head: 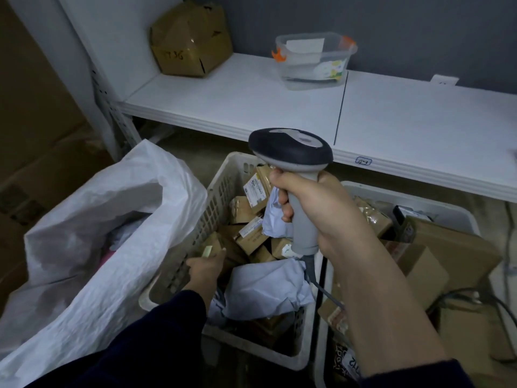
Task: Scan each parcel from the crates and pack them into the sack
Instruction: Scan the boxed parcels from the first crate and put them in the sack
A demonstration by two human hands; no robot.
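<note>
Two pale crates sat side by side below a white shelf (251, 99). The left crate (223, 175) was full of small brown boxes and grey mailer bags, and the right crate (419, 200) held larger cardboard parcels. An open white sack (112, 197) stood touching the left crate's outer side. The right hand (316, 208) had its grip clamped round the handle of a grey scanner (291, 148), held upright above the crates with its cable (316, 281) trailing down. The left hand (205, 268) reached into the left crate, its grip closed on a small brown parcel (214, 246) near the sack-side wall. On the shelf stood a dented cardboard box (190, 40) and a clear tub (313, 63), well apart.
</note>
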